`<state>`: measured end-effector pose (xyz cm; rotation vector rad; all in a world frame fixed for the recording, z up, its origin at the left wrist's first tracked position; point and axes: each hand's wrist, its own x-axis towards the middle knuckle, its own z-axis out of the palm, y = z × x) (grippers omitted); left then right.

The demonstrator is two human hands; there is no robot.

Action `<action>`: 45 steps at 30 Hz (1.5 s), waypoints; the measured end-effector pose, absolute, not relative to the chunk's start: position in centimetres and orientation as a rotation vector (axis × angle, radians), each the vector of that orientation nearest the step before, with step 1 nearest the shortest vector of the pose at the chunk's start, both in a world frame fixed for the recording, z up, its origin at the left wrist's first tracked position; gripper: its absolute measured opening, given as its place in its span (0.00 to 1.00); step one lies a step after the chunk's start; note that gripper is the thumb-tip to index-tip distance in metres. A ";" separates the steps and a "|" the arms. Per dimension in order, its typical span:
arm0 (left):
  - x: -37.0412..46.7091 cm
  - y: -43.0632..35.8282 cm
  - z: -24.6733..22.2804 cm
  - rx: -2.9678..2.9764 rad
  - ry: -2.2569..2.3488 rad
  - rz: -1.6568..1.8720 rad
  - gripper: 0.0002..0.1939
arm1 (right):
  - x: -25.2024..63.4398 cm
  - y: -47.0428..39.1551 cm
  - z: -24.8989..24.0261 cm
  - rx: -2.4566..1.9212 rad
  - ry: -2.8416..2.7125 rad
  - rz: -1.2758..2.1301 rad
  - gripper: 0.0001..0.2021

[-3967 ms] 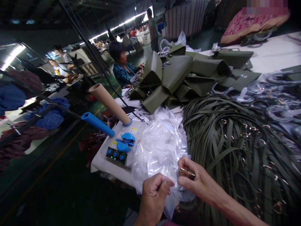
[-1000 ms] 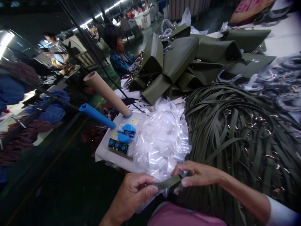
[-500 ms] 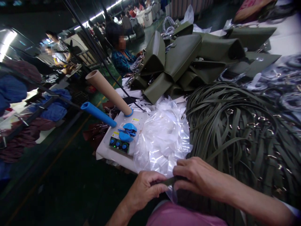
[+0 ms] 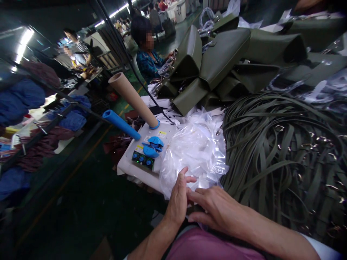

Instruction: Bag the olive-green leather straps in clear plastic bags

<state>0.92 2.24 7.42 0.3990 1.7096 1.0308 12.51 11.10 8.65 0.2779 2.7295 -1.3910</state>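
Note:
My left hand (image 4: 177,196) is raised edge-on in front of my body, its fingers stretched out and apart. Against its palm rest the bent fingers of my right hand (image 4: 214,206). A short dark olive piece of strap (image 4: 193,208) shows between my right thumb and fingers; the rest of it is hidden by the hands. Just beyond the hands lies a heap of clear plastic bags (image 4: 193,151) with white pieces inside. To the right of my right hand, a big pile of olive straps (image 4: 260,151) with metal buckles spreads over the table.
Olive handbags (image 4: 225,57) are heaped behind the straps. On the left stands a white machine (image 4: 130,167) with blue knobs, a cardboard tube (image 4: 132,97) and a blue tube (image 4: 121,124). A co-worker (image 4: 148,57) sits beyond. Hanging garments (image 4: 21,97) line the far left.
Both hands were pinching an olive strap stretched between them. My left hand has since turned upright and spread its fingers, and my right hand has come against it. The view has shifted slightly.

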 end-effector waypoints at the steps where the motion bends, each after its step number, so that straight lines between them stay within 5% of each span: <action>1: 1.2 2.5 7.3 0.373 1.733 1.046 0.33 | 12.3 10.8 8.5 0.289 2.736 -1.393 0.10; 6: 0.8 2.3 6.5 0.380 1.525 1.211 0.35 | 13.1 12.1 7.6 0.368 2.851 -1.452 0.07; 11: -0.7 0.6 4.0 0.697 1.265 0.927 0.54 | 14.4 14.2 7.0 0.508 2.792 -1.776 0.07; 19: -1.1 -0.6 1.1 0.958 1.471 0.799 0.42 | 15.2 14.1 4.7 0.697 2.648 -1.936 0.08; 24: -0.2 -0.3 1.1 0.956 1.462 0.800 0.13 | 16.2 15.1 4.3 0.645 2.582 -1.982 0.15; 31: 0.8 0.2 4.1 0.952 1.454 0.778 0.18 | 17.3 14.5 5.4 0.457 2.721 -1.546 0.22; 36: 0.0 0.7 5.8 1.056 1.486 0.743 0.19 | 17.7 14.1 5.8 0.457 2.593 -1.765 0.30; 41: -1.3 -0.3 6.0 1.062 1.518 0.693 0.19 | 19.2 15.0 3.7 0.365 2.251 -2.033 0.23; 45: -1.2 -1.0 5.9 0.878 1.421 0.749 0.21 | 19.7 15.0 3.7 0.434 2.450 -1.892 0.18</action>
